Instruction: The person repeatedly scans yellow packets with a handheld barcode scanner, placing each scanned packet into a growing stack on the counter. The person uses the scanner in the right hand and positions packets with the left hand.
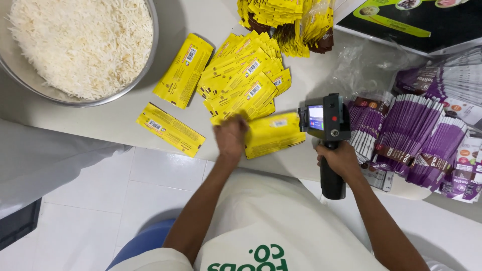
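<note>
Hands work at the near edge of a pale bench (115,120), seen from above. The left hand (231,136) sits at centre frame, blurred, its fingers curled down onto the left end of a yellow sachet (273,133); whether they pinch it or only press it flat I cannot tell. That sachet lies flat on the bench with its long axis running nearly left to right across the frame, tilted slightly up toward the right, so it stretches from the left hand's fingers toward the device on its right. The right hand (340,159) is wrapped tight around the black grip of a handheld printer gun (326,120), fingers closed on the handle, the gun's small lit screen facing up. The gun's head stands just beside the sachet's right end, nearly touching it, so the right hand's tool is at one end and the left hand at the other.

Just above the left hand a fanned pile of yellow sachets (246,80) spreads over the bench. Two single yellow sachets (170,129) lie apart to the left of it, both slanted. A metal bowl of white rice (80,45) fills the upper left of the frame. More yellow packets (286,20) are heaped at top centre. Rows of purple sachets (411,135) stand packed on edge at the right, with crumpled clear plastic (366,65) above them
</note>
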